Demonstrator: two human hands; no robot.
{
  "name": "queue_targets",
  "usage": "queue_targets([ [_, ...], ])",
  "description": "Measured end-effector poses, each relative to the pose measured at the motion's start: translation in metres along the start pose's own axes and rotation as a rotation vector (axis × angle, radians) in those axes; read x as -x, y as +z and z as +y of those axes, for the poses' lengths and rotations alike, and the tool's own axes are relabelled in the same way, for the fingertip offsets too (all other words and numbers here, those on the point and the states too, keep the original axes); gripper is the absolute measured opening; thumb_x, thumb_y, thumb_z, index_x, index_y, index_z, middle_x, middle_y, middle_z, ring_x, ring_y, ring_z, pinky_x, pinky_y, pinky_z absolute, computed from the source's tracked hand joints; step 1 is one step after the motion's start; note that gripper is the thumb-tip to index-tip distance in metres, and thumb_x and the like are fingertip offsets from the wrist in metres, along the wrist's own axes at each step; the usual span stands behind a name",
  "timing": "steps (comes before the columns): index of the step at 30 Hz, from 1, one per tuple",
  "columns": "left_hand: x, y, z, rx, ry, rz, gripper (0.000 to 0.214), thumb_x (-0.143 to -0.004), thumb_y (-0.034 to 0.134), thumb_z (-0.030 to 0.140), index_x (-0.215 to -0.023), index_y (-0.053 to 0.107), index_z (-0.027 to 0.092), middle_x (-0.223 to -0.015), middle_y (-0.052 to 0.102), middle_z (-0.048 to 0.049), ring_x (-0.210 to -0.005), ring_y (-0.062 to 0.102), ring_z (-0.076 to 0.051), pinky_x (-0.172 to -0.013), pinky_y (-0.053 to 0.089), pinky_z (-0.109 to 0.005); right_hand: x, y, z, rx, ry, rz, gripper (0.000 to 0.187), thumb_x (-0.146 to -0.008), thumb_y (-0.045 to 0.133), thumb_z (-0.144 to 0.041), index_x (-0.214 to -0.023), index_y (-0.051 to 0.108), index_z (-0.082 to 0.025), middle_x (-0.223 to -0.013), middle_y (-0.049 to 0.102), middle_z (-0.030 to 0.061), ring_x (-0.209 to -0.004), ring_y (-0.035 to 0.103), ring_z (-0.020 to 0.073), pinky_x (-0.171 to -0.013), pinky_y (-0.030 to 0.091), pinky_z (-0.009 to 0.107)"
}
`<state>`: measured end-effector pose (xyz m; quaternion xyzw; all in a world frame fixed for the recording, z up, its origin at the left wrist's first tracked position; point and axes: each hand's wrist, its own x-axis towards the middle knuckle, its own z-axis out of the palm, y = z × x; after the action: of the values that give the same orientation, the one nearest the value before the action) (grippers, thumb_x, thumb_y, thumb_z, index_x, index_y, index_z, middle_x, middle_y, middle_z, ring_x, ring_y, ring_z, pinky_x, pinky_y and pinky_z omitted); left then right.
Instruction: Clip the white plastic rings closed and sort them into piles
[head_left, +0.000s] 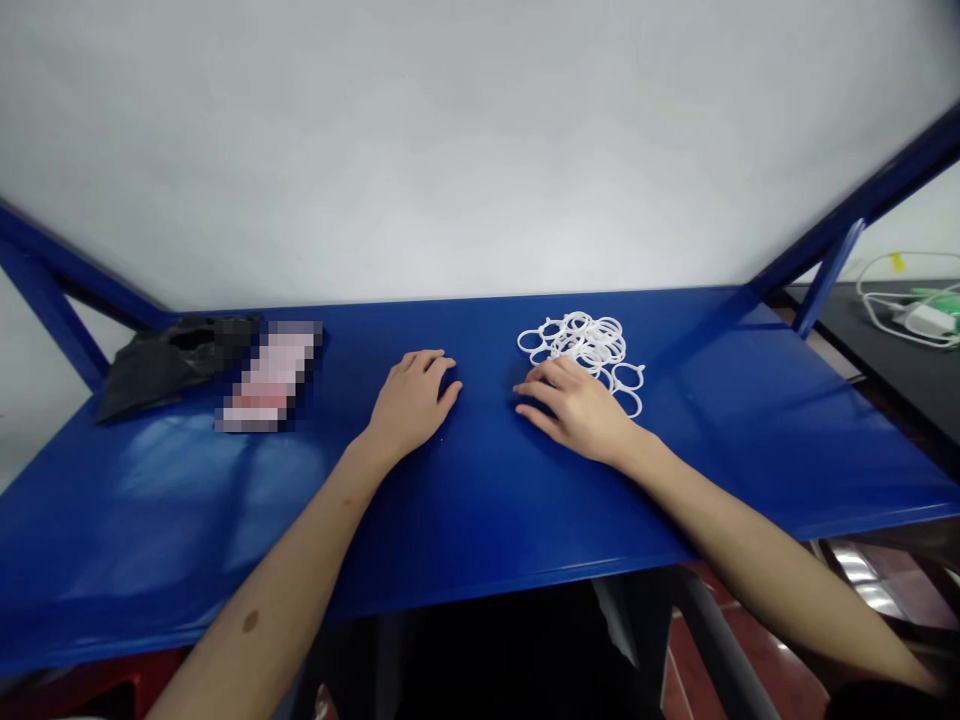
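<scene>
My left hand rests palm down on the blue table, fingers loosely curved and apart, holding nothing. To its right, my right hand lies with spread fingers at the near edge of a pile of white rings. Each ring is thin, and some have a small tab on the rim. The right hand covers part of the pile; whether it touches the rings I cannot tell. A gap of bare tabletop separates the two hands.
The blue table has blue frame bars at both ends and a pale wall behind. At the left lie a black plastic bag and a blurred pinkish pack. White cables sit on a dark surface at the right.
</scene>
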<state>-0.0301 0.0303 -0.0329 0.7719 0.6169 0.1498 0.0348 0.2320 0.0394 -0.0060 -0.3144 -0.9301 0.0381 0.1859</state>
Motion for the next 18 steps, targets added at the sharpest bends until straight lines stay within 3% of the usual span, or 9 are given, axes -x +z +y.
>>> queue_targets([
  [4, 0.000, -0.001, 0.000, 0.014, -0.006, -0.016, 0.036, -0.098, 0.046, 0.035, -0.127, 0.061, 0.018, -0.139, 0.058, -0.0131, -0.132, 0.048, -0.032, -0.111, 0.041, -0.051, 0.000, 0.002, 0.010, 0.165, 0.182, 0.171, 0.028, -0.099, 0.052, -0.031, -0.116, 0.070, -0.018, -0.119, 0.061, 0.0163, -0.109, 0.052, 0.0330, -0.092, 0.048, 0.052],
  [7, 0.000, -0.001, 0.000, 0.014, -0.006, -0.018, 0.037, -0.099, 0.046, 0.035, -0.127, 0.061, 0.017, -0.139, 0.057, -0.0136, -0.132, 0.047, -0.032, -0.111, 0.041, -0.051, 0.000, 0.004, 0.019, 0.220, 0.251, 0.209, 0.024, -0.095, 0.056, -0.028, -0.112, 0.072, -0.021, -0.123, 0.058, 0.0167, -0.115, 0.048, 0.0372, -0.095, 0.047, 0.059],
  [14, 0.000, -0.002, 0.001, -0.001, -0.009, -0.023, 0.037, -0.099, 0.047, 0.035, -0.127, 0.061, 0.016, -0.139, 0.058, -0.0133, -0.132, 0.048, -0.031, -0.111, 0.041, -0.049, -0.002, 0.009, 0.025, 0.231, 0.221, 0.210, 0.017, -0.096, 0.055, -0.023, -0.095, 0.072, -0.022, -0.122, 0.059, 0.0149, -0.114, 0.051, 0.0349, -0.092, 0.050, 0.056],
  [18, 0.000, -0.001, 0.001, -0.007, 0.000, -0.016, 0.037, -0.099, 0.046, 0.035, -0.127, 0.061, 0.016, -0.139, 0.058, -0.0141, -0.132, 0.048, -0.032, -0.110, 0.042, -0.050, 0.000, 0.006, 0.017, 0.199, 0.215, 0.213, 0.018, -0.097, 0.054, -0.024, -0.095, 0.071, -0.022, -0.123, 0.059, 0.0150, -0.115, 0.050, 0.0350, -0.089, 0.049, 0.055],
])
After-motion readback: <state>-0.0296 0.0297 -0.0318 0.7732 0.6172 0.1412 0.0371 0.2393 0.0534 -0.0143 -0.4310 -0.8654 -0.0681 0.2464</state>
